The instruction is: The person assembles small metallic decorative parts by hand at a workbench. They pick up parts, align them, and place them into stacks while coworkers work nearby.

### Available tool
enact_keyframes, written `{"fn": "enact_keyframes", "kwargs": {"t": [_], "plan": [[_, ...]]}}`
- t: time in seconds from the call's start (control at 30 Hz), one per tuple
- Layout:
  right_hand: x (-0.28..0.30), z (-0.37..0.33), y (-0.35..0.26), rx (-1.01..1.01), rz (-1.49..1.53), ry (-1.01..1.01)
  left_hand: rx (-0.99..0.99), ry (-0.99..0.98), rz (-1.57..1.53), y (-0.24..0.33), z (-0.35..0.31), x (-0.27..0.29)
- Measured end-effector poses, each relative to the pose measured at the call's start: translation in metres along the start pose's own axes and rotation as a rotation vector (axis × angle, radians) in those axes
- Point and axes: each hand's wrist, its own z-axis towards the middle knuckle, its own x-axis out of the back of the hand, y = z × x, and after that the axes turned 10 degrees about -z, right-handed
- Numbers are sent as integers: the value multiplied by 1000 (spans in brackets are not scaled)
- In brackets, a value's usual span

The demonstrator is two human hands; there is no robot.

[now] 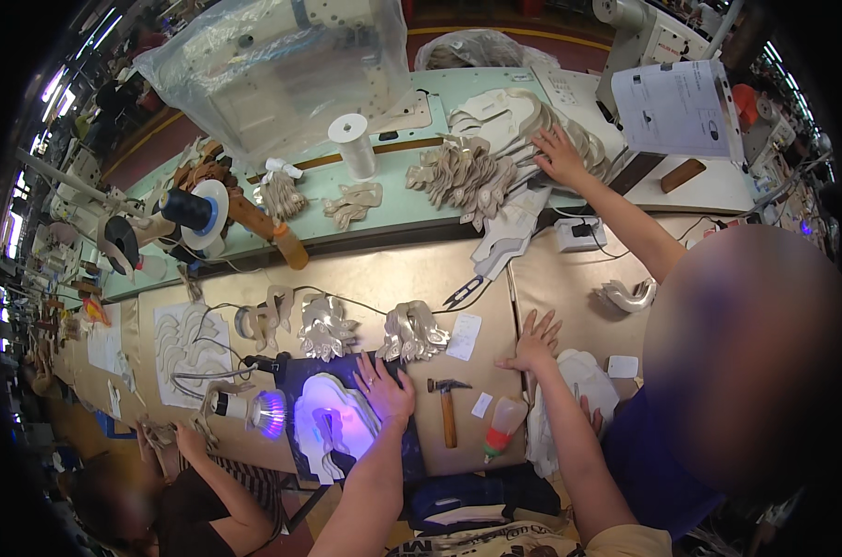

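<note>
My left hand (384,390) lies with fingers spread on a dark board (407,455), at the right edge of a white cut piece (321,395). The piece is U-shaped with a greyish inner part, and violet light falls on it from a small lamp (271,413) at its left. Further right, my right hand (532,345) rests on the gold-coloured tabletop, fingers apart, holding nothing visible. Between my forearms lie a hammer (449,418) with a wooden handle and a squeeze bottle (504,429) with a red-and-green lower end. Beside my right forearm is a stack of white pieces (583,381).
At right, a co-worker's hand (558,156) reaches over my right side to pale pieces (505,116) on the green bench. Another person sits at lower left. Silvery cut pieces (414,331), snips (463,292), a thread cone (352,148) and a loose cable lie beyond my hands.
</note>
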Motion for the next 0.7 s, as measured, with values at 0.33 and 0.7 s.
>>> {"fn": "enact_keyframes", "kwargs": {"t": [0.33,0.7], "plan": [[5,-8,-1,-13,8,-10,9,-14,1,2,0,1],[1,-5,0,7,-7,31,-5,-5,25,1,-1,0]]}}
